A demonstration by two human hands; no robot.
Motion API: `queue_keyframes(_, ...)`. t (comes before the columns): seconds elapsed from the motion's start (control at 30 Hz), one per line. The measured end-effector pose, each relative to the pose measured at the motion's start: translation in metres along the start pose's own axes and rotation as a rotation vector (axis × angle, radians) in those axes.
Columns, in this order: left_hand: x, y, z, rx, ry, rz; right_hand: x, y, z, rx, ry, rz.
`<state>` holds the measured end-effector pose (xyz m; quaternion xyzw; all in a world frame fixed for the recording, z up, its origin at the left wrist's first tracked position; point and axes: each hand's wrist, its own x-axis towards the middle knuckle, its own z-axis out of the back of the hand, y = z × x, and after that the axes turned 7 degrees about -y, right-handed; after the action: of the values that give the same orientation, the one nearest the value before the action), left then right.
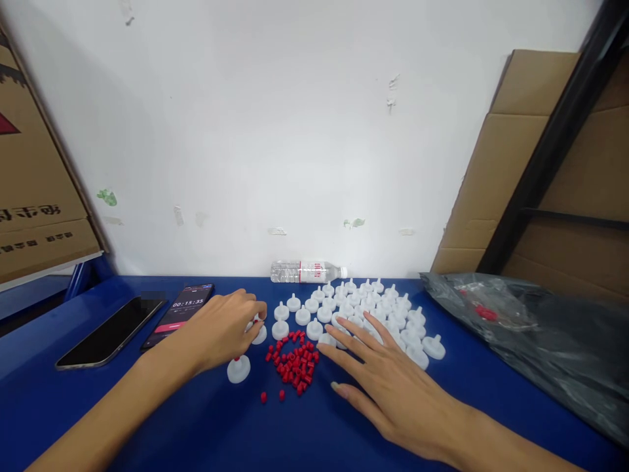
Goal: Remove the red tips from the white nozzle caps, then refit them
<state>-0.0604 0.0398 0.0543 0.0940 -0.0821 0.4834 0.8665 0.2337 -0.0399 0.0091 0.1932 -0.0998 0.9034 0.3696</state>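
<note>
over the feed, i had the left hand (230, 324) pinching its fingers (260, 307) around a red cap (256, 320) atop one white piece (259, 336), left of the desk's (206, 419) middle. the right hand (390, 380) fanned wide, gripping nothing i could see, over white pieces (354, 300) massed toward the far edge; loose red caps (295, 367) lay between.

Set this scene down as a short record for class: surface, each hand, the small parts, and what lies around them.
Surface: blue table
Left hand: fingertips at a white piece; hold unclear
Right hand: fingers spread over the near part of the white cluster
Red pieces: loose, piled between the hands; two lie apart
Left side: phone showing 00:15:35, beside a dark-screened phone
Back: clear bottle on its side by the wall
Right side: dark plastic bag
</note>
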Motion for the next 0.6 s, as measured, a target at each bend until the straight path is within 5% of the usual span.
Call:
queue_keyframes(0.17,0.001,-0.003,0.003,0.03,-0.039,-0.025,0.0,0.002,0.001,0.026,-0.044,-0.034)
queue_keyframes(0.37,-0.008,-0.02,-0.002,-0.046,-0.326,-0.042,-0.004,-0.001,0.005,0.003,-0.045,-0.059)
queue_keyframes(0.6,-0.016,-0.036,-0.005,-0.104,-0.306,-0.113,-0.007,-0.004,0.007,0.016,-0.121,-0.116)
